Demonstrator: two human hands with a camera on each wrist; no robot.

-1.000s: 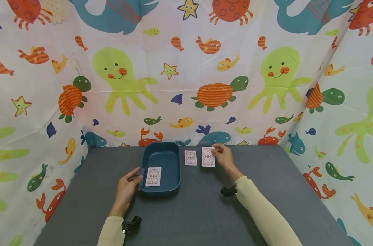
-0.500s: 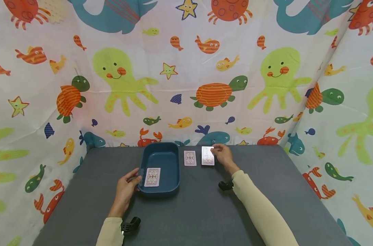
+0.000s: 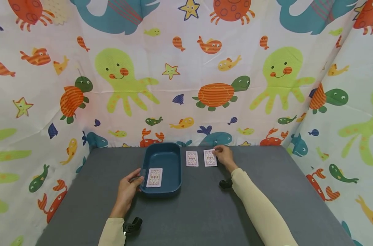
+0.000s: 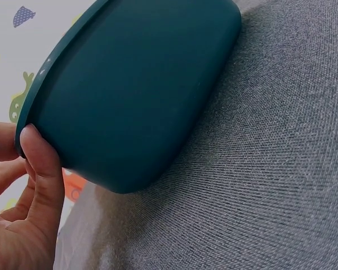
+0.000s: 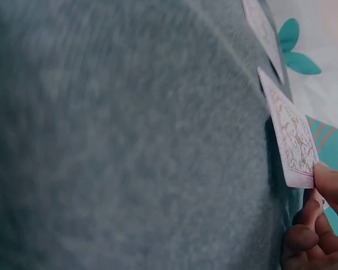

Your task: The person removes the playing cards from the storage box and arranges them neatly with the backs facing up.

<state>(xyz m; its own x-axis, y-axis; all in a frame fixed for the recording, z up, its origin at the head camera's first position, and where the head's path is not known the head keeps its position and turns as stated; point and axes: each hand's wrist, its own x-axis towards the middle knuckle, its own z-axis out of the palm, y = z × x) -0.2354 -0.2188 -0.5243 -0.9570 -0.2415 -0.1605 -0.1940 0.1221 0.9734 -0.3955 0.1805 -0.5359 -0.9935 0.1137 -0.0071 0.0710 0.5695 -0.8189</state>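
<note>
My left hand [image 3: 127, 188] grips the left rim of a dark blue-green tray [image 3: 172, 181]; in the left wrist view the thumb is on the outer wall and the fingers are at the rim. Inside the tray, at its near left, lies a face-down playing card [image 3: 154, 177]. To the right of the tray another face-down playing card [image 3: 192, 159] lies on the grey cloth. Beside it my right hand [image 3: 225, 157] pinches a playing card [image 5: 293, 138] by its edge, patterned back up. In the right wrist view this card is tilted, with a shadow under it.
Grey cloth [image 3: 189, 212] covers the table. Behind it and along both sides hangs a white curtain [image 3: 180, 131] printed with sea animals. The tray and cards stand close to the table's far edge.
The held card's back caught a bright glare half a second ago and shows its pattern again now, so its tilt has shifted slightly. Left hand and tray stay in place.
</note>
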